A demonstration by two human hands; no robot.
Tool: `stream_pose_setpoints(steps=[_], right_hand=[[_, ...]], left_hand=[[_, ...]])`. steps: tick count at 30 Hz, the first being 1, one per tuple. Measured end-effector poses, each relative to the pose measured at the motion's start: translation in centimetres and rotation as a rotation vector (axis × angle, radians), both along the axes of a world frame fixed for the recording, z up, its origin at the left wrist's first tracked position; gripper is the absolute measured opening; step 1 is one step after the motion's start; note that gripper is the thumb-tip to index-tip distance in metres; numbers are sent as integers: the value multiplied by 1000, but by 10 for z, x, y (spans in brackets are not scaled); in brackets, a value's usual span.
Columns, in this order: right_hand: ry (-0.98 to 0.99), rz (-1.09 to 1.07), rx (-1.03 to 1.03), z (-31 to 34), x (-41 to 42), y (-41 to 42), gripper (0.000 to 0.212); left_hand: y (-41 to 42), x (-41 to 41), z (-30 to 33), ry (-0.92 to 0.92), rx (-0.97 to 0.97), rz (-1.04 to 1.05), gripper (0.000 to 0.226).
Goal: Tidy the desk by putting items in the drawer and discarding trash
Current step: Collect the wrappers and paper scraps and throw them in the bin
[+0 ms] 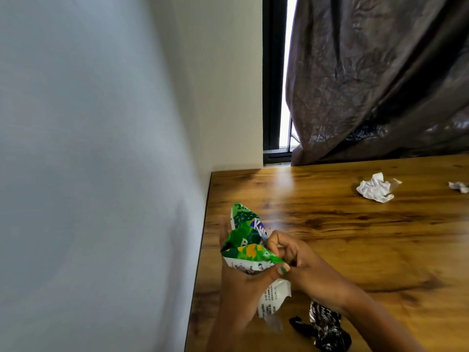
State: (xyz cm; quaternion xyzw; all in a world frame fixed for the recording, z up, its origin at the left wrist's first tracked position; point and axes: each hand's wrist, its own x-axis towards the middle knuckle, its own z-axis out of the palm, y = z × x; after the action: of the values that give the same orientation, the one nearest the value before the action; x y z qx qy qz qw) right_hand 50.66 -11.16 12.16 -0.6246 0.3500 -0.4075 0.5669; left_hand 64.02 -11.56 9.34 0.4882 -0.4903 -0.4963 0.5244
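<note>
My left hand (pixel 241 283) holds a crumpled green snack wrapper (pixel 247 240) over the desk's left edge, thumb pressed on its lower corner. A white printed piece of packaging (pixel 275 295) hangs below the same hand. My right hand (pixel 297 260) is curled against the wrapper's right side, fingers pinching it. A black and silver wrapper (pixel 327 329) lies on the wooden desk (pixel 355 237) beneath my right forearm. A crumpled white paper ball (pixel 375 188) sits farther back on the desk, and another small white scrap (pixel 459 186) shows at the right edge.
A pale wall (pixel 101 148) runs close along the desk's left side. At the back, a dark window frame (pixel 272 97) and a brown curtain (pixel 380 85) hang down to the desk's far edge. No drawer or bin is in view.
</note>
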Motion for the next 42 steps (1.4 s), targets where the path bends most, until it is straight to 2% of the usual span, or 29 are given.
stream_pose_setpoints(steps=[1,2,6,11,14,17,19,21,24,26,28,30,32,34,38,42], right_hand=[[1,-14,8,-2,2,1,15],[1,-36,19,-5,4,1,12],[105,-124,5,-9,12,2,17],[341,-185,3,-10,0,3,22],[641,-183,-52,-4,-23,5,25],[1028,2,-7,-7,-53,10,62],[1176,144,163,-14,-64,13,89],[1250,203,272,-23,-67,17,106],[1333,188,278,-37,-64,20,106],[1385,105,231,-46,-59,21,101],[1394,-22,159,-53,-53,22,91],[1367,-123,88,-61,-50,21,76],[1297,-219,33,-65,-48,19,50],[1188,-320,-26,-65,-48,16,23],[928,-540,-131,-53,-42,6,13],[619,-776,-302,-43,-25,5,12]], left_hand=[[1,-1,1,3,39,40,65],[1,-2,-1,20,61,80,46],[2,-3,0,165,174,208,21],[0,1,-3,151,276,310,25],[-3,3,-8,220,336,418,33],[-8,13,-22,279,388,532,27],[-9,17,-31,264,422,570,18],[-9,19,-37,257,444,582,18],[-9,18,-41,221,472,598,11],[-10,16,-44,216,484,601,15],[-9,15,-47,223,498,607,20],[-9,14,-48,222,517,613,40],[-10,14,-51,209,541,613,52],[-10,13,-50,205,566,604,53],[-7,6,-49,176,588,579,58],[5,-13,-46,320,674,442,42]])
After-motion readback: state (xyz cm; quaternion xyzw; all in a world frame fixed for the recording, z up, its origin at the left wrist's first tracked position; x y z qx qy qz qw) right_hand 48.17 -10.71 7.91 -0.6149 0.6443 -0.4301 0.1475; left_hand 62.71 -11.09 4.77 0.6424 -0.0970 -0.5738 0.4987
